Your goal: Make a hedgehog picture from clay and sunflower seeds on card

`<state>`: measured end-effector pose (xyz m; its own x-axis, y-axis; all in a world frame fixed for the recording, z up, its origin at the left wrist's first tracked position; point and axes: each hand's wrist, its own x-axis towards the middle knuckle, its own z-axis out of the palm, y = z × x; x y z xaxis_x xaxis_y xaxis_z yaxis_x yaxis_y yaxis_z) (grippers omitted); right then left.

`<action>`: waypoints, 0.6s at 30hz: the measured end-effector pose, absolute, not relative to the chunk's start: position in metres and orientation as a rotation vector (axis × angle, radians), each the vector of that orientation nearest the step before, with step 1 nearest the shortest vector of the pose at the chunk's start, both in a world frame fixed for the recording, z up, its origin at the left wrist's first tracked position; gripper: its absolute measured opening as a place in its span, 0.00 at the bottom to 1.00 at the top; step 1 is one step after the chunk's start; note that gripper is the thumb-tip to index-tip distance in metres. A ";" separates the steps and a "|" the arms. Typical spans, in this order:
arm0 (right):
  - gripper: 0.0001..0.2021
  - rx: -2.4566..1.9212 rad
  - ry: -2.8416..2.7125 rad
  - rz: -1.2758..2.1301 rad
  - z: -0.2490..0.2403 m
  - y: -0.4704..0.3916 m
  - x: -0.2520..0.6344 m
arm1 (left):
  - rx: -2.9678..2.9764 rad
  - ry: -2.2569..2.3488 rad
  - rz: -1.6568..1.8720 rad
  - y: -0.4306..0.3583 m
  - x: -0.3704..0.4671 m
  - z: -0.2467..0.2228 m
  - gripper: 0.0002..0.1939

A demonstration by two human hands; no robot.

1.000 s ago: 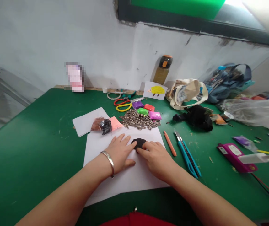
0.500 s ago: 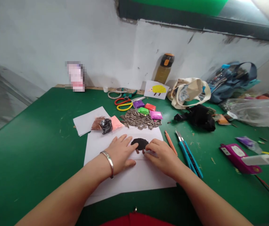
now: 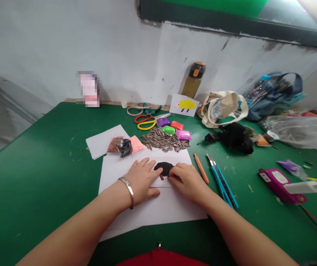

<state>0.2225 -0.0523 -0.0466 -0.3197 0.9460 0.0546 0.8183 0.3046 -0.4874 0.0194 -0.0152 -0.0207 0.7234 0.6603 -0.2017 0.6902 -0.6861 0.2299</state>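
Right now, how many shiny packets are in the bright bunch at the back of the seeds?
4: the purple packet at the left, the red packet right of it, the green packet in front, and the pink packet at the right end. More could hide underneath.

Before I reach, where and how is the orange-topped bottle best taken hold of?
Grip the bottle around its straight body, below the dark lid, probably from the left: the picture card hides its base and the cream bag sits close on the right.
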 end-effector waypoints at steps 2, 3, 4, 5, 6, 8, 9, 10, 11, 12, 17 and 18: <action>0.05 -1.537 -2.172 0.634 -0.046 -0.052 0.227 | 2.647 1.044 -0.134 -0.015 0.019 -0.021 0.31; 0.06 -1.510 -2.146 0.661 -0.045 -0.052 0.228 | 2.651 1.036 -0.125 -0.014 0.018 -0.022 0.31; 0.07 -1.486 -2.137 0.671 -0.045 -0.053 0.230 | 2.652 1.029 -0.114 -0.014 0.018 -0.022 0.32; 0.09 -1.463 -2.145 0.665 -0.044 -0.053 0.230 | 2.651 1.023 -0.104 -0.014 0.017 -0.022 0.33; 0.10 -1.441 -2.170 0.654 -0.044 -0.054 0.231 | 2.648 1.022 -0.095 -0.015 0.017 -0.021 0.33; 0.13 -1.402 -2.243 0.629 -0.044 -0.056 0.230 | 2.638 1.020 -0.101 -0.016 0.017 -0.019 0.33; 0.14 -1.387 -2.277 0.614 -0.044 -0.057 0.230 | 2.632 1.017 -0.118 -0.017 0.017 -0.018 0.33; 0.15 -1.378 -2.311 0.598 -0.045 -0.057 0.229 | 2.626 1.017 -0.140 -0.018 0.018 -0.016 0.31; 0.15 -1.374 -2.342 0.579 -0.046 -0.057 0.229 | 2.619 1.015 -0.166 -0.019 0.019 -0.015 0.30; 0.16 -1.373 -2.370 0.559 -0.047 -0.057 0.229 | 2.613 1.015 -0.185 -0.021 0.020 -0.014 0.29; 0.15 -1.363 -2.484 0.472 -0.046 -0.056 0.229 | 2.590 1.039 -0.223 -0.024 0.022 -0.015 0.27; 0.15 -1.358 -2.492 0.467 -0.045 -0.056 0.230 | 2.590 1.037 -0.225 -0.024 0.022 -0.016 0.28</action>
<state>0.2297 -0.0558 -0.0448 -0.5269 0.8464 0.0770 0.7611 0.5102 -0.4006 0.0219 -0.0239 -0.0155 0.7208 0.6390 -0.2687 0.6929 -0.6753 0.2527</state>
